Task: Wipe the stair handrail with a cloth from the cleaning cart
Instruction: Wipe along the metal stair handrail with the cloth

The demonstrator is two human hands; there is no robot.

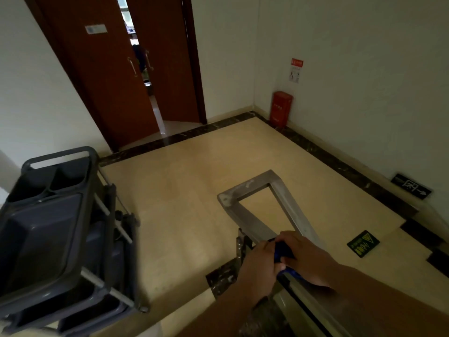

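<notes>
You had both hands low and right of centre in the frame, closed together around a blue cloth (283, 251) on the steel handrail (257, 223). The left hand (258, 266) wrapped its fingers (266, 246) over the near side; the right hand (307, 259) gripped the cloth from the far side, and only a strip of blue showed between them. To do this pass well, you needed the cloth folded fully round the rail and drawn along it in one steady stroke toward the squared end loop in mid-frame, where pale smears showed at the corner. The cleaning cart (60, 227) stood at lower left, well apart from the rail. Its grey bins looked empty, though the lower shelves were too dark to judge. A red bin (280, 109) sat in the far corner, contents hidden
</notes>
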